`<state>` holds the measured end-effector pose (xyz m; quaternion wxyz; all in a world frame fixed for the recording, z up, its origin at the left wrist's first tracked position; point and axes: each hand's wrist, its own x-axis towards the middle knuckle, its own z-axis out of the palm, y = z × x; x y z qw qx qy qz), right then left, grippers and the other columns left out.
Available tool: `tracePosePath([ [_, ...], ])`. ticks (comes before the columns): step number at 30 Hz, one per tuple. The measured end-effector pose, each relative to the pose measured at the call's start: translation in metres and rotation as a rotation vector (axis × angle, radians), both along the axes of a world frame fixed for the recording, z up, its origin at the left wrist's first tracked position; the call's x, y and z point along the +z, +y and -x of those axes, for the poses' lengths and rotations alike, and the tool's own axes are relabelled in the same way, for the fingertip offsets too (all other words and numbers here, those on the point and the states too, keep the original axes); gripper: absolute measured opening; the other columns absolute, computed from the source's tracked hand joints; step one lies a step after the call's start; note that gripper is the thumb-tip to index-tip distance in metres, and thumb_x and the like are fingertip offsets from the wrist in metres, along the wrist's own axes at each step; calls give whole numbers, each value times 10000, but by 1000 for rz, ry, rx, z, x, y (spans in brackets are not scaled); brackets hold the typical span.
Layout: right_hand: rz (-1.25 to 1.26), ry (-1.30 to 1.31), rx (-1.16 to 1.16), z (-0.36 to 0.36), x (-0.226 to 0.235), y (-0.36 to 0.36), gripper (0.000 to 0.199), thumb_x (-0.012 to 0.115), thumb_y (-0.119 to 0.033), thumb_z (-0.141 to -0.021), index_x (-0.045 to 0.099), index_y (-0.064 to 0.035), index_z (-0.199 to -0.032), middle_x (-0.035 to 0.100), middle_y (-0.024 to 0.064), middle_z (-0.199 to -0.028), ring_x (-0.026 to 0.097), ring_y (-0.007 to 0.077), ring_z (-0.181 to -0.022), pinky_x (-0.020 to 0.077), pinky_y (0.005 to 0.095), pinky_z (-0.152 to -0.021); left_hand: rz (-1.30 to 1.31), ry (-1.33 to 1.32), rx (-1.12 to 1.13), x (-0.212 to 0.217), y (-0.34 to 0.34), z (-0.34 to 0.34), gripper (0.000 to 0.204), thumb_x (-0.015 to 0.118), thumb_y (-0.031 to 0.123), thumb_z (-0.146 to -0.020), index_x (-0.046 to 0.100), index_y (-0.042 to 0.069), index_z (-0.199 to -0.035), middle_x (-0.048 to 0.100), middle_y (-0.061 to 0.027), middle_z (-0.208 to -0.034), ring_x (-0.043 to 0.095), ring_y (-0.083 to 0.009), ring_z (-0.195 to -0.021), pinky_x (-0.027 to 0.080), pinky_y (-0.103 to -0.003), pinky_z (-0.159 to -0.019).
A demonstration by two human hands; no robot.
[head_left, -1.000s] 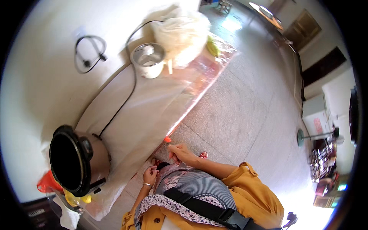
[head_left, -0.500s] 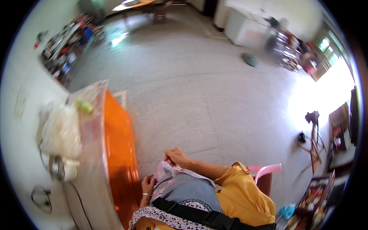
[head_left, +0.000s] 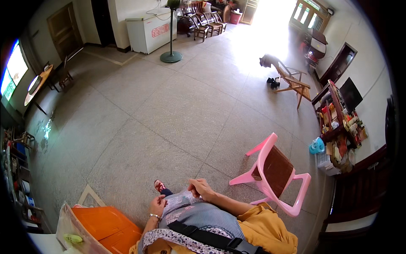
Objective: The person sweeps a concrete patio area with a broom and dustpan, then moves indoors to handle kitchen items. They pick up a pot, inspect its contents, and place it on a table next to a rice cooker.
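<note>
A patterned apron, pale with small prints and a grey striped panel, covers my front. My left hand, a bracelet on its wrist, is at the apron's left edge with fingers bent in against the cloth. My right hand reaches across from the yellow sleeve, its fingers curled down at the apron's far right corner. Both hands seem to pinch the cloth, though the fingertips are partly hidden. Beyond the hem shows my foot in a red sandal.
A pink chair with a brown seat stands close on my right. An orange cabinet is at near left. Farther off are a green-based stand fan, a white chest freezer, a wooden recliner and a cluttered shelf.
My view has swung to the right; the pink chair now shows in full and the orange cabinet has slid to the lower left. Both hands stay at the apron.
</note>
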<state>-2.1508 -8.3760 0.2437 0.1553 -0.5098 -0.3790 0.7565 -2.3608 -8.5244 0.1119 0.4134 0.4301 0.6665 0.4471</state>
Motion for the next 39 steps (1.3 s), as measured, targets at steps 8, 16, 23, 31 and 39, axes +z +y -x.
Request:
tracePosePath([
  [8, 30, -34, -17, 135, 11, 56, 369, 497, -317, -818, 529, -19, -603, 458, 37, -440, 420, 123, -339, 293, 247, -312, -68, -92, -66, -12, 84, 110, 181, 513, 87, -784, 573, 26, -943, 617, -61, -696, 597, -115, -617, 482, -245, -580],
  [16, -58, -15, 153, 326, 25, 127, 376, 477, -322, -844, 501, -21, -621, 411, 33, -469, 397, 134, -381, 318, 247, -345, -105, 196, 400, 14, 111, 281, 197, 559, 140, -704, 581, 61, -883, 582, -66, -657, 561, -210, -611, 444, -326, -564],
  [23, 14, -60, 648, 419, 5, 131, 377, 463, -350, -851, 506, -36, -646, 425, 38, -476, 406, 157, -382, 316, 261, -339, 77, 337, 651, 82, 60, 311, 220, 506, 118, -727, 587, 69, -926, 610, -91, -721, 587, -208, -651, 457, -320, -621],
  [31, -9, -12, 1103, 588, 18, 91, 379, 439, -336, -861, 510, -21, -663, 437, 46, -489, 415, 151, -394, 323, 257, -352, -155, 154, 1330, 19, 4, 352, 208, 502, 93, -727, 575, 33, -912, 595, -78, -665, 581, -175, -633, 456, -296, -614],
  [39, -25, 35, 1378, 758, -4, 81, 378, 447, -319, -861, 532, -8, -663, 446, 50, -487, 426, 149, -396, 337, 255, -364, -85, -196, 1544, 72, 7, 453, 202, 497, 91, -793, 547, 31, -979, 593, -48, -712, 561, -101, -613, 470, -248, -612],
])
